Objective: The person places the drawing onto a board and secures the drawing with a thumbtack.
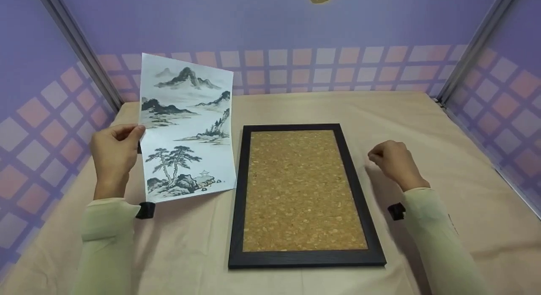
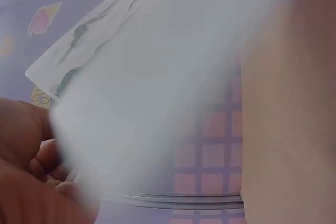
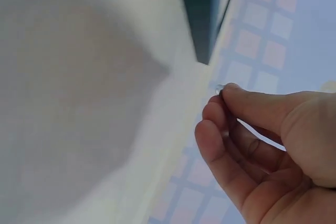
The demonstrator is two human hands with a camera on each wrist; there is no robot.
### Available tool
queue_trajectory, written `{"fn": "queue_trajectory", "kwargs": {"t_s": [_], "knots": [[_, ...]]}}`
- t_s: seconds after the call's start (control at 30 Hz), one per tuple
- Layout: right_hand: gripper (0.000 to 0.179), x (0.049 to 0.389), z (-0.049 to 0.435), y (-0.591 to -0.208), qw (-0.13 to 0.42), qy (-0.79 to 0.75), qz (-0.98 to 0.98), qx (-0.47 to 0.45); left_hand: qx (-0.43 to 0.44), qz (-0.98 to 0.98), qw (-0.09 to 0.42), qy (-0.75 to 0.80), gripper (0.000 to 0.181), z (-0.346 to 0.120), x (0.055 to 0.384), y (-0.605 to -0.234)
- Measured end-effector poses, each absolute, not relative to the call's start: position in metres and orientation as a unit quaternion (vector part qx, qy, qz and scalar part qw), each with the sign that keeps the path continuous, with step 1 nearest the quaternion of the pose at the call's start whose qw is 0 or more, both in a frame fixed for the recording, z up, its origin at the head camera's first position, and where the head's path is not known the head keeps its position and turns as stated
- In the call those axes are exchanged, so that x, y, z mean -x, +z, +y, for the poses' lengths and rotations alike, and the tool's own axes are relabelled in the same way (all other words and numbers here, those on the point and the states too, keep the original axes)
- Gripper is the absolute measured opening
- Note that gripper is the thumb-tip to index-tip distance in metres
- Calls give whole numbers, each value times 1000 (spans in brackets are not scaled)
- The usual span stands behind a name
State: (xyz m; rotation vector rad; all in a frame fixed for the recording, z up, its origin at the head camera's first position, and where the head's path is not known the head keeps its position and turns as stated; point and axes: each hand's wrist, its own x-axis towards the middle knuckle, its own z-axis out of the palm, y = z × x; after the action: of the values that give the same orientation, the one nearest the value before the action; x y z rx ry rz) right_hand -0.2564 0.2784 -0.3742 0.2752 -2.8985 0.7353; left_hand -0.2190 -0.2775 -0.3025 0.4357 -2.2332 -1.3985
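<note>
Two grips are in view, one on either side of a framed cork board.

Left grip [image 1: 113, 147]: thumb and fingers pinch the left margin of a printed landscape sheet [image 1: 188, 130] at about mid-height. The sheet is held up, tilted, printed face toward the wearer. Its lower right corner appears just beside the board; whether the two touch cannot be determined. Judged handling: very light, thin and flexible, liable to crease or tear under a hard pinch and to sag on the unsupported side. Recommended hold: the plain margins, ideally opposite edges or upper corners, clear of the ink. The face has a slight sheen and may slide a little.

Middle: the framed cork board [image 1: 302, 193] lies flat on the cloth-covered surface [image 1: 190, 244]. Judged stiff, the cork slightly yielding; best lifted by the dark frame [image 1: 308, 259] at both long sides.

Right grip [image 1: 393, 162]: raised to the right of the board, apart from it. Thumb and finger pinch a small clear item [image 3: 219, 89], mostly hidden; its type cannot be confirmed. Judged hard, light and easily dropped; hold by the fingertips.

Containers: no box, tray or bin shows; the frame encloses cork only.
</note>
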Motion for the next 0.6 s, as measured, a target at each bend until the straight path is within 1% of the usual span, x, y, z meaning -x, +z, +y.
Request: {"fn": "queue_trajectory", "kwargs": {"t_s": [0.1, 0.2, 0.3, 0.33, 0.43, 0.6], "knots": [[20, 246, 273, -387, 109, 281, -950, -86, -147, -804, 253, -518, 30, -279, 220, -308], [21, 245, 269, -379, 126, 300, -942, -85, -157, -788, 262, -534, 22, -279, 220, -305], [21, 244, 265, -370, 137, 317, -935, -81, -162, -760, 262, -572, 8, -279, 219, -301], [22, 244, 264, -367, 139, 322, -933, -78, -162, -748, 261, -589, 6, -279, 219, -299], [23, 243, 260, -360, 144, 337, -928, -71, -159, -703, 248, -647, 12, -277, 217, -295], [27, 244, 254, -349, 137, 363, -920, -62, -143, -647, 220, -716, 12, -267, 215, -294]]}}
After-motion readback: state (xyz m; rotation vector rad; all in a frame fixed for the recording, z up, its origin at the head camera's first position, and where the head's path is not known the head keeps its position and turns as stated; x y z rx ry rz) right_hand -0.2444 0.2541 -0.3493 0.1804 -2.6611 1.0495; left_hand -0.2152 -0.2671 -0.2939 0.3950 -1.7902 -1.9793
